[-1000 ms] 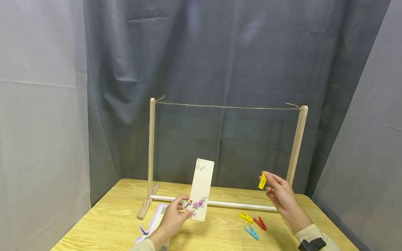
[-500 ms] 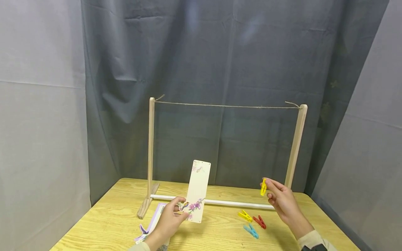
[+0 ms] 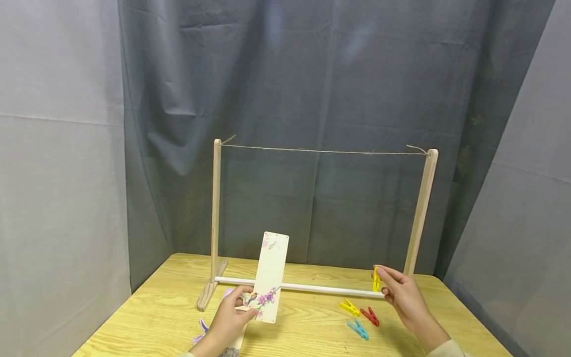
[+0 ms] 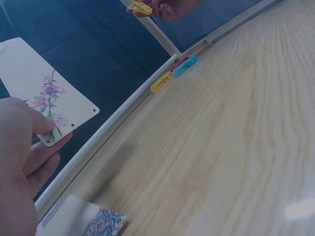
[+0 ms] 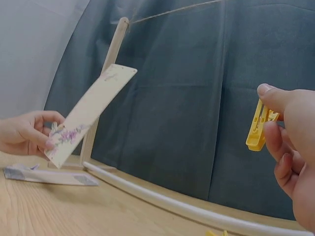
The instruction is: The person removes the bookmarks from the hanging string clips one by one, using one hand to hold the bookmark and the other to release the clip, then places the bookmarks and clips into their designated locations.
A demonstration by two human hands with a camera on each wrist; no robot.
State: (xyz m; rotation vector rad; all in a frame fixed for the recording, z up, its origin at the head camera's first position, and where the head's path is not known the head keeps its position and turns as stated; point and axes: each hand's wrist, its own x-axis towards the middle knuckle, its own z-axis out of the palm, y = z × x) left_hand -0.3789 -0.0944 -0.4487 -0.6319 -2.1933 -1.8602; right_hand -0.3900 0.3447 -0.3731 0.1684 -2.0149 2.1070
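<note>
the left hand (image 3: 227, 322) pinches the bottom end of a flowered card (image 3: 267, 277) in curled fingers, holding it upright above the table (image 3: 151, 317). the right hand (image 3: 401, 295) pinches a yellow peg (image 3: 376, 280) between thumb and fingers. yellow, red and blue pegs (image 3: 359, 317) lie between the hands. behind stands a wooden frame (image 3: 215, 213) with a string (image 3: 321, 151) stretched across its top.

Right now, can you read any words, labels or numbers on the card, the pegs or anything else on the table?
None can be read. The card in the left hand shows only a bird and flowers. The yellow peg in the right hand is plain. The patterned card lying on the table is too blurred to tell.
</note>
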